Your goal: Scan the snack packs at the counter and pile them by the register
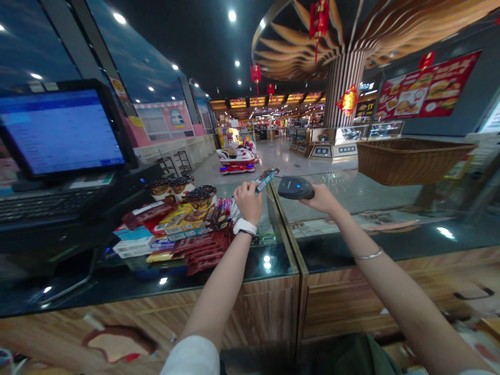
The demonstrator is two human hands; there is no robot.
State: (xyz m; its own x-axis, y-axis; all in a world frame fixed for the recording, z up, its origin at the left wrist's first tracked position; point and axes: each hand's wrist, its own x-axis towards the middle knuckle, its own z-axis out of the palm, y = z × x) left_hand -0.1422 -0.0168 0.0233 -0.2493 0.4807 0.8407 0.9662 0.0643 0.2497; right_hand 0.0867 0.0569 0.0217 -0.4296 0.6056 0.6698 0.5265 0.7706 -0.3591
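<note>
My left hand (pixel 249 201), with a white watch on its wrist, is closed on a slim blue-green packaged box (pixel 267 179) that sticks out to the upper right. My right hand (pixel 321 199) grips a dark barcode scanner (pixel 294 187) with a small blue light on top. The scanner's front end points left, towards the box, a short gap apart. Left of my left hand lies a pile of packaged sweets: dark red chocolate bars (pixel 205 247), a yellow box (pixel 177 220) and brown Dove tubs (pixel 201 198) with dark lids.
A monitor (pixel 62 133) and keyboard (pixel 42 203) stand on the counter at the left. At the right a wicker basket (pixel 414 160) sits on the glass counter (pixel 332 213). Wooden drawers (pixel 351 302) lie below. Beyond are a ride-on toy (pixel 236 156) and display cases.
</note>
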